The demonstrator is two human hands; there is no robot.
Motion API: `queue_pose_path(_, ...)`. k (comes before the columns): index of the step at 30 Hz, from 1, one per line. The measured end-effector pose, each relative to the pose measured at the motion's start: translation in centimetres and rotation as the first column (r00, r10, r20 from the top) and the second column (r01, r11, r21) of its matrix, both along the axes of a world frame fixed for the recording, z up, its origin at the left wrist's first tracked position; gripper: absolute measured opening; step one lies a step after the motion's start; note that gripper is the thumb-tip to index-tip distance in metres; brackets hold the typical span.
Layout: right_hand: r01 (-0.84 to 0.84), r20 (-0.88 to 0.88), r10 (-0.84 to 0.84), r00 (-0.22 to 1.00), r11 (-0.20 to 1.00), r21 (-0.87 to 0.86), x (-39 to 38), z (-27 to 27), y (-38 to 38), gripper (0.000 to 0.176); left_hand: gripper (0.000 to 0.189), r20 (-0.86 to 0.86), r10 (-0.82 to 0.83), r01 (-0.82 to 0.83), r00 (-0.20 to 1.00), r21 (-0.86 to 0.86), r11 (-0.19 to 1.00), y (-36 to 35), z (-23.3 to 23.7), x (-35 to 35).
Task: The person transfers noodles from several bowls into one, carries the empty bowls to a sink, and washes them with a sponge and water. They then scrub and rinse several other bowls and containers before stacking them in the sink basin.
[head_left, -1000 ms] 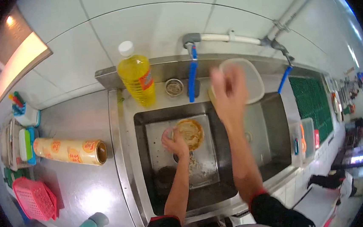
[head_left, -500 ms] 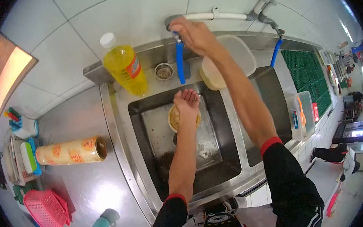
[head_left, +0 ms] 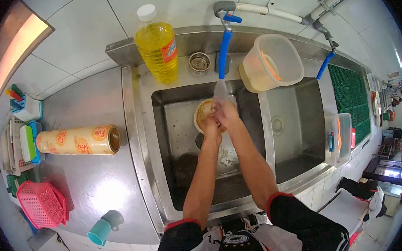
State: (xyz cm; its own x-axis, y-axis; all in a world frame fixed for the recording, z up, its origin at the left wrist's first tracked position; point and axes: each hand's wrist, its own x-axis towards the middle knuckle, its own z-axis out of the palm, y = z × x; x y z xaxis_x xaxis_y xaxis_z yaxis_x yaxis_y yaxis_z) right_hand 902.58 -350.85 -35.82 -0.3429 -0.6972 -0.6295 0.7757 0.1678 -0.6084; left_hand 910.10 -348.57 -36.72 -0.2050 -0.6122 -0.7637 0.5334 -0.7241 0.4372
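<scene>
Left hand and right hand together in left basin, nearer its rear edge than its front edge. Fingers of both hands bent and brought together; impossible to tell from this angle whether grasping any small object or simply pressed against each other. Directly beneath and partly covered by both hands: round bowl, stained brown inside, on basin floor toward rear edge, roughly midway between left and right edges. Contact between hands and bowl not determinable.

From blue hose at rear edge of basin: water stream falling onto right hand. Just beside bowl, toward front edge: dark drain opening. Farther toward front edge: pale scraps on basin floor.

On sink deck, behind rear left corner of left basin: upright bottle of yellow liquid. Between bottle and hose: small metal cup. Near rear right corner: translucent container. At front edge of bench: teal cup.
</scene>
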Motion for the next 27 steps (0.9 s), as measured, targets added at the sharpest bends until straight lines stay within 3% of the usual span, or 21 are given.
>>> queue_pose_path(2,0.117,0.379,-0.084,0.922,0.991,-0.064,0.0,-1.7,0.2,0.011,0.022,-0.093,0.029,-0.032,0.995,-0.028,0.999,0.5,0.7,0.8)
queue_pose_path(5,0.154,0.204,-0.183,0.962,0.976,0.152,0.7,-1.1,0.5,0.009,0.025,-0.297,0.057,-0.04,0.953,0.063,0.997,-0.4,-1.2,0.9)
queue_pose_path(6,0.107,0.197,-0.131,0.972,0.986,0.127,0.7,-0.9,0.5,0.008,0.026,-0.373,0.069,-0.026,0.925,0.118,0.993,-0.9,-1.4,0.7)
queue_pose_path(8,0.014,0.175,-0.028,0.984,0.997,0.08,0.6,-0.4,0.5,0.007,0.028,-0.358,0.096,-0.06,0.929,0.11,0.992,-1.9,-1.0,-0.1)
queue_pose_path(11,-0.136,0.037,0.134,0.99,0.99,0.047,-1.9,-7.5,0.6,0.013,0.034,-0.306,-0.008,0.034,0.952,0.079,0.996,-2.7,-0.4,-1.3)
queue_pose_path(13,-0.111,-0.104,0.131,0.986,0.977,0.184,-1.7,-2.6,-0.3,0.018,0.042,-0.253,-0.05,0.06,0.966,0.03,0.998,-1.8,0.2,-1.7)
queue_pose_path(15,-0.115,-0.143,0.143,0.979,0.975,0.192,-1.5,-1.9,0.2,0.025,0.051,-0.204,-0.007,-0.004,0.979,-0.056,0.998,-0.4,2.1,-2.4)
queue_pose_path(18,-0.178,-0.106,0.184,0.977,0.982,0.06,-0.9,-1.6,0.6,0.036,0.046,-0.087,-0.192,0.195,0.977,0.02,0.981,-2.9,1.8,-2.0)
queue_pose_path(19,-0.205,-0.126,0.213,0.969,0.976,0.068,-1.0,-1.5,0.1,0.038,0.046,-0.106,-0.211,0.226,0.972,0.166,0.96,-3.7,1.9,-1.8)
queue_pose_path(23,-0.295,-0.172,0.325,0.93,0.939,0.18,-1.1,1.0,2.7,0.044,0.065,-0.107,-0.113,0.108,0.988,-0.053,0.993,-0.7,-3.0,-2.4)
queue_pose_path(26,-0.467,-0.286,0.51,0.811,0.86,0.206,-1.2,3.5,2.5,0.036,0.057,0.126,-0.137,0.171,0.983,-0.321,0.932,0.8,2.3,0.2)
queue_pose_path(27,-0.538,-0.339,0.58,0.741,0.815,0.216,-1.3,5.1,1.9,0.031,0.057,0.343,-0.085,0.215,0.936,-0.361,0.908,0.9,2.7,0.8)
